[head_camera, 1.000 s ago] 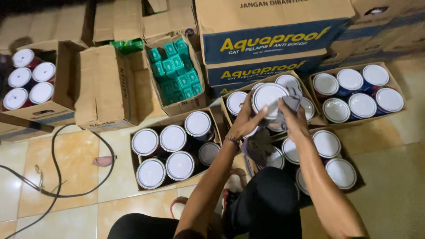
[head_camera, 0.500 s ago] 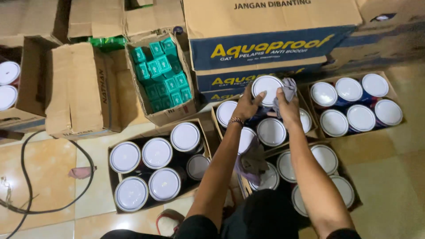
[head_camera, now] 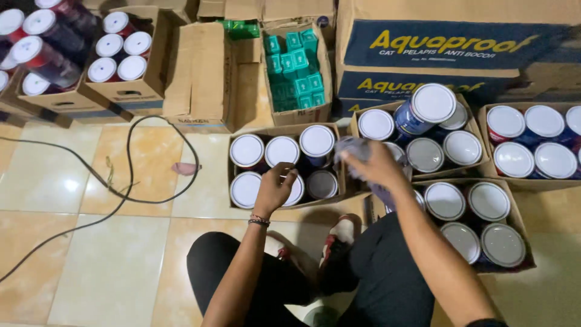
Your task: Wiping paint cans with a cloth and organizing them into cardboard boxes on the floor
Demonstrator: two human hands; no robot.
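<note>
Head view, looking down at a person crouched on a tiled floor (head_camera: 91,266) among open cartons of paint cans. Left hand (head_camera: 273,189): fingers curled down onto the white lid of a paint can (head_camera: 295,189) in the near row of the centre carton (head_camera: 284,209); whether they actually clamp it cannot be told. Right hand (head_camera: 372,165): fingers closed on a grey cloth (head_camera: 354,148), held above the gap between the centre carton and the cartons to the right. Centre carton: six cans in two rows of three, five with white lids and one, at near right (head_camera: 322,184), with a duller grey lid. Far-right carton (head_camera: 417,136): about five cans visible, one blue-sided can (head_camera: 426,109) tilted and resting higher than its neighbours. Near-right carton (head_camera: 472,224): four lids clearly visible, a fifth partly hidden behind the right forearm. Carton at the right edge (head_camera: 532,145): five lids in view, cut off by the frame. Far-left carton (head_camera: 118,60): four white-lidded red cans; further red cans (head_camera: 42,42) lie to its left. One open carton of small green boxes (head_camera: 296,66) stands at the far centre; two large blue-and-brown cartons (head_camera: 454,54) are stacked at far right. A black cable (head_camera: 130,194) loops across the floor at left.
</note>
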